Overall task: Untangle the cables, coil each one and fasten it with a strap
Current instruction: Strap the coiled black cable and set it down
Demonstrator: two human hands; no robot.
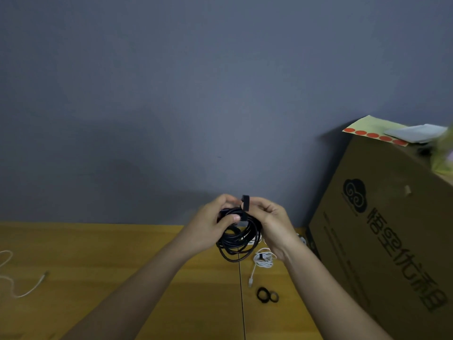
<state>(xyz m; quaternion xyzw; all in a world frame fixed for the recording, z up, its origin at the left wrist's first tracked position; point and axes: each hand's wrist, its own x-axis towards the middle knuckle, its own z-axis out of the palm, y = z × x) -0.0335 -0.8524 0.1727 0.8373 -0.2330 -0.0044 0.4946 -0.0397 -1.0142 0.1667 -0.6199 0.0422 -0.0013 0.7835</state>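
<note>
Fastening step: left hand (210,223) grips the coiled black cable (239,238); right hand (266,218) pinches the strap (245,203) above it. Next, probably cinch it shut.

On your right you have a brown cardboard box (382,231) with a dark cloud logo and printed characters on its side. On top of it you see a pale yellow sheet (370,126) carrying a row of red round stickers, beside some white paper (414,133). Behind your wooden worktop (110,261) stands a grey wall (171,94).
</note>
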